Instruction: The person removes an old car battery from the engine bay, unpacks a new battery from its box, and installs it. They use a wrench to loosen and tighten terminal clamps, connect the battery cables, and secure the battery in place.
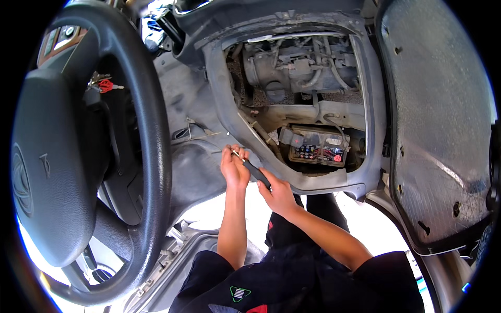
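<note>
Both hands are on a tool with a black handle and a shiny metal end (254,171); whether it is a ratchet or a screwdriver I cannot tell. My left hand (235,171) has its fingers closed around the metal end. The lower part of the black handle is gripped by my right hand (280,196). The tool slants from upper left to lower right, just left of the opening's near rim (308,181). Inside that opening lies a fuse box (315,146) with small coloured parts, red wires and a red round piece. Its far end shows a dusty engine (297,65).
A large black steering wheel (156,141) fills the left side, with keys on a red fob (106,85) behind it. A raised grey panel (443,115) stands at the right. Straps with a metal buckle (195,127) lie on the grey floor covering (185,94).
</note>
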### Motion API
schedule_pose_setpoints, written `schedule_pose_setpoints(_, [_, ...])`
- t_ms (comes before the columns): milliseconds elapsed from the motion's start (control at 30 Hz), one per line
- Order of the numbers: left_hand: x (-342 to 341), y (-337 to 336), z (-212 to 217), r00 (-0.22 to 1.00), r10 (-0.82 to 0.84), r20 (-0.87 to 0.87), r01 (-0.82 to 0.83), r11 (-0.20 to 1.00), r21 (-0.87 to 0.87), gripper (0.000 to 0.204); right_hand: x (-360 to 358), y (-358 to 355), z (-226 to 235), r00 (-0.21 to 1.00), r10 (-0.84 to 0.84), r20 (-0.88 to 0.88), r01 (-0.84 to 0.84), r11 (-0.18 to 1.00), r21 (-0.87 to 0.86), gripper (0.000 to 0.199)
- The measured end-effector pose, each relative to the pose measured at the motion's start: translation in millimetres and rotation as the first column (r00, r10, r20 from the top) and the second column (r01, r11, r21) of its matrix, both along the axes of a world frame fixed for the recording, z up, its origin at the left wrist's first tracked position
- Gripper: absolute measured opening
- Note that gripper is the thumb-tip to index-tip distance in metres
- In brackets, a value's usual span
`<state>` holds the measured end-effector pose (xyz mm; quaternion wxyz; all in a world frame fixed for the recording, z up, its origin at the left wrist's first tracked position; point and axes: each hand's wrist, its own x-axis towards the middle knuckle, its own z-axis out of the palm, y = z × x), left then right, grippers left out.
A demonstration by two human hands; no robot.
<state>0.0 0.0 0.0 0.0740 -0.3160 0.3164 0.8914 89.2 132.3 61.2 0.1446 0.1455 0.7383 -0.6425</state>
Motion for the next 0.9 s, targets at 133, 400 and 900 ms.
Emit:
schedule_pose_setpoints(133, [-1, 26, 7, 0.997, -0.022, 0.069, 0.031, 0.99, -0.14, 0.017, 3, 11, 7, 0.998, -0.055, -0.006, 0.055, 0.997, 0.046, 0.041])
schedule_pose_setpoints(400, [-31, 66, 34, 0.984, -0.166, -0.057, 0.165, 0.986, -0.028, 0.017, -3, 36, 37, 0.976, -0.201, -0.082, 0.205, 0.978, 0.046, 0.044])
schedule_pose_setpoints(900, [-13, 156, -37, 0.789, -0.602, 0.125, 0.615, 0.765, -0.192, 0.018, 1, 128, 39, 0.904, -0.397, 0.158, 0.341, 0.894, 0.291, 0.041])
